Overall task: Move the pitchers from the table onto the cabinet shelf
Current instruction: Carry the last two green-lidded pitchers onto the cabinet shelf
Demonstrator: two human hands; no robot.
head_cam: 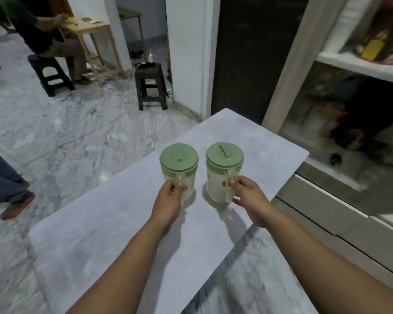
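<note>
Two clear plastic pitchers with pale green lids stand side by side on the grey table (114, 241). My left hand (168, 198) is wrapped around the handle of the left pitcher (179, 164). Fingers of my right hand (247, 198) are closed on the handle of the right pitcher (222, 166). Both pitchers look upright, their bases close to the table top. The cabinet (363, 66) with white shelves stands to the right behind a glass front.
Cabinet shelves hold dark and coloured items, blurred. White drawers (327, 214) sit below the cabinet beside the table's right edge. On the marble floor at left are a dark stool (151, 86), a wooden table, a seated person (45, 37), and another person's legs (7, 189).
</note>
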